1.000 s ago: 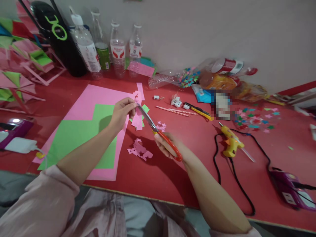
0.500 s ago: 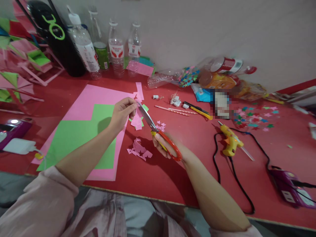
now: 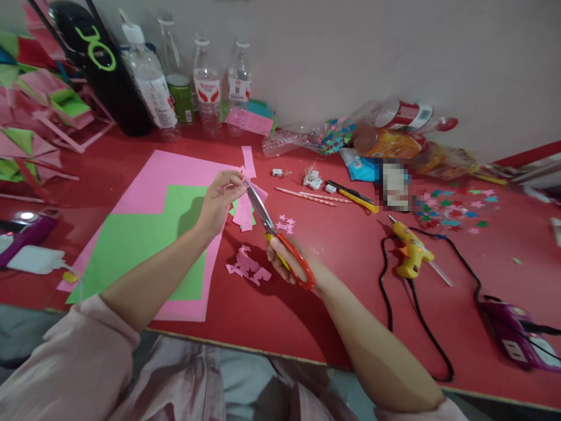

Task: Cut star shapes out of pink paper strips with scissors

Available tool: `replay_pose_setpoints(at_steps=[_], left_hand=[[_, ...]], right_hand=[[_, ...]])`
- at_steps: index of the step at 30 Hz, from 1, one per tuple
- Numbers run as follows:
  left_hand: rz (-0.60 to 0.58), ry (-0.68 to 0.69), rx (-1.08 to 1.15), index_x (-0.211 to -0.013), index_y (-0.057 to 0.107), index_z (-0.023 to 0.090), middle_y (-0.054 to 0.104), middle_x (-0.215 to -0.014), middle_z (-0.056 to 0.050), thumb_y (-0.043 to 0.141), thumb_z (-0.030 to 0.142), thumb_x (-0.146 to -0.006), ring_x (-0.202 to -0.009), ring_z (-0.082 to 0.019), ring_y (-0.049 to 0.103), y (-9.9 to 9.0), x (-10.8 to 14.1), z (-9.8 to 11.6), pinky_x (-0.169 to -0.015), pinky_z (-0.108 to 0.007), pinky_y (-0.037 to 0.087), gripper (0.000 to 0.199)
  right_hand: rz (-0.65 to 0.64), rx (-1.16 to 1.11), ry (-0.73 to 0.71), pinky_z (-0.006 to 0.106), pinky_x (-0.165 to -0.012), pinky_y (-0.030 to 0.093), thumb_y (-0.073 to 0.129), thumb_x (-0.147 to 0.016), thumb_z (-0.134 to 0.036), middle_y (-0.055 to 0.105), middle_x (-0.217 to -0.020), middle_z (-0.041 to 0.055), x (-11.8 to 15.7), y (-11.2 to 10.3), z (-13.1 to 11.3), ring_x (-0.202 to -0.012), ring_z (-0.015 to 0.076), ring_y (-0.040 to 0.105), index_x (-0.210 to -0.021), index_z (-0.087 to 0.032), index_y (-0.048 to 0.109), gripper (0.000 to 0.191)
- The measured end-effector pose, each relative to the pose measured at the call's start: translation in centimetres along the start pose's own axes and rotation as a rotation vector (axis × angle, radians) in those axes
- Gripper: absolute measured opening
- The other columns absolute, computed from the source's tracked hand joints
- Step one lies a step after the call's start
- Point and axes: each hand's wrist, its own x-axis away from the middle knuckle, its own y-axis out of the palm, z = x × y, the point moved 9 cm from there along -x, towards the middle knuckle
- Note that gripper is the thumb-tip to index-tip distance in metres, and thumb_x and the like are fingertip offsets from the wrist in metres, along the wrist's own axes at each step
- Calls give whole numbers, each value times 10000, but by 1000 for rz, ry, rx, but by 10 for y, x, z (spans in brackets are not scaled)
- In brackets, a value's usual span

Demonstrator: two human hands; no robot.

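Observation:
My right hand (image 3: 283, 263) is wrapped round the orange and yellow handles of a pair of scissors (image 3: 259, 204), whose blades point up and left. The blade tips meet the fingertips of my left hand (image 3: 221, 196), which pinches a small piece of pink paper (image 3: 243, 171), mostly hidden by the fingers. Beneath the blades lie pink paper strips (image 3: 244, 217) over green scraps. A few small pink stars (image 3: 286, 224) rest right of the blades. Nearer me is a heap of pink offcuts (image 3: 248, 266) with star-shaped holes. Large green (image 3: 144, 251) and pink sheets (image 3: 135, 184) lie under my left arm.
A yellow glue gun (image 3: 412, 248) with a black cord lies at right, near a purple power strip (image 3: 517, 330). Bottles (image 3: 208, 88) and a black flask (image 3: 99, 70) stand along the wall. A cutter knife (image 3: 355, 197), straws (image 3: 313, 197) and colored stars (image 3: 460, 207) lie beyond my right hand.
My right hand and the scissors have shifted slightly left and the blades look closer to upright. My left hand has moved a little right, its fingers still pinched at the blade tips.

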Motion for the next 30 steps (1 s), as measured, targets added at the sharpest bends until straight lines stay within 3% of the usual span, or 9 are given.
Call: replay_pose_setpoints(at_steps=[5,12,30], left_hand=[[-14,-15,12,-626,584,193,588,-1038,-18,674,183,-670,-1050,-156,519,1,0,-1,-937,-306,401,100],[-92,-67,121,-616,550,190,538,-696,23,653,196,-698,-738,-98,507,10,2,-3,-773,-255,414,132],[-77,-97,120,-599,542,185,518,-662,26,657,196,-690,-681,-89,479,10,2,-4,-719,-246,407,147]], right_hand=[[-15,18,5,156,-280,291,416,-820,-687,445,-335,-75,-1,2,1,-243,57,360,-694,-187,479,519],[-22,10,-1,158,-284,287,418,-819,-688,444,-331,-77,-1,3,1,-245,61,371,-691,-192,474,515],[80,82,32,154,-275,291,395,-837,-672,403,-335,-76,7,2,-5,-257,61,353,-647,-208,421,502]])
